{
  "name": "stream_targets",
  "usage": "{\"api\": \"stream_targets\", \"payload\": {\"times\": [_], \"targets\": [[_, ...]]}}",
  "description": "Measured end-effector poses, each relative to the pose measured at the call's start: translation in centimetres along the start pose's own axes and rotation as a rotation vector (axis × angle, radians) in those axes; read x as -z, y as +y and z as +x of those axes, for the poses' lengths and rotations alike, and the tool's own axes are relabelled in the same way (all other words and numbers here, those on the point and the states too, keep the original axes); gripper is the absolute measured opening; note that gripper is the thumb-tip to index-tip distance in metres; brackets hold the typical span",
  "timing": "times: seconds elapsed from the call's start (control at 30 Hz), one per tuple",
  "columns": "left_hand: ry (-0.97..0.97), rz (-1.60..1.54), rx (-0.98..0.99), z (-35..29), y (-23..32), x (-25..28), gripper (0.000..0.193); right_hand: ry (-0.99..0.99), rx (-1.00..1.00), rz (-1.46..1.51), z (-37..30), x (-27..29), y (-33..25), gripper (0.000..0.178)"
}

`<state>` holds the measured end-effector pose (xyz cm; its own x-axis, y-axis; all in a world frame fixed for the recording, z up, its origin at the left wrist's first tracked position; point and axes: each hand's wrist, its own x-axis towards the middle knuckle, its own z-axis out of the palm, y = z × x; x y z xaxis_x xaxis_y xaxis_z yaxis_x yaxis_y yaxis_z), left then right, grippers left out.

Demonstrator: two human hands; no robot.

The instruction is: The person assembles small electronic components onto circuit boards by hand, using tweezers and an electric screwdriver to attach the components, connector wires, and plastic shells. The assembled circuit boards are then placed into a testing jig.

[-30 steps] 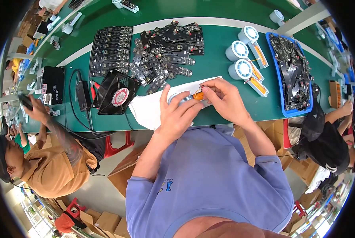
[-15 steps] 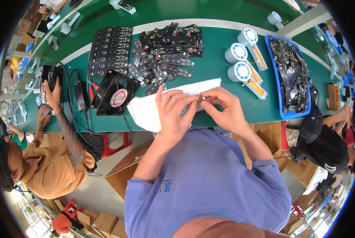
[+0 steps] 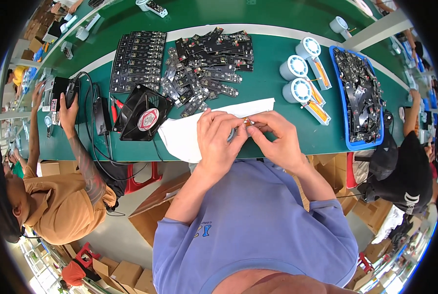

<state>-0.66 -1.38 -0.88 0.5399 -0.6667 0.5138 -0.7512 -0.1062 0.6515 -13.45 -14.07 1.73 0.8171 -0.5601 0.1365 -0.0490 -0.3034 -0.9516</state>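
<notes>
My left hand (image 3: 218, 142) is closed around a mostly hidden piece, its light-blue rounded edge (image 3: 231, 134) showing between thumb and fingers. It looks like the handheld fan units on the table. At its far end a small orange part (image 3: 248, 121) shows between both hands' fingertips. My right hand (image 3: 278, 138) pinches there with thumb and forefinger; what exactly it grips is too small to make out. Both hands are over a white sheet (image 3: 177, 136) near the table's front edge.
Beyond the sheet lie loose black circuit boards (image 3: 199, 73) and neat rows of boards (image 3: 136, 63). A black cooling fan (image 3: 143, 115) stands left, beside cables. Light-blue fan units (image 3: 297, 90) and a blue tray (image 3: 347, 117) of boards are right. A co-worker (image 3: 67, 206) sits left.
My fingers have shifted slightly around the small piece, and the orange part is turned a little. The co-worker on the left has reached one hand farther forward.
</notes>
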Motion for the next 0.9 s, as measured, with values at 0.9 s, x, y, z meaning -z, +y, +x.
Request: {"api": "stream_targets", "payload": {"times": [0.9], "targets": [[0.066,0.155,-0.188,0.4,0.23,-0.31,0.026,0.063,0.153,-0.17,0.09,-0.2,0.28,0.022]]}}
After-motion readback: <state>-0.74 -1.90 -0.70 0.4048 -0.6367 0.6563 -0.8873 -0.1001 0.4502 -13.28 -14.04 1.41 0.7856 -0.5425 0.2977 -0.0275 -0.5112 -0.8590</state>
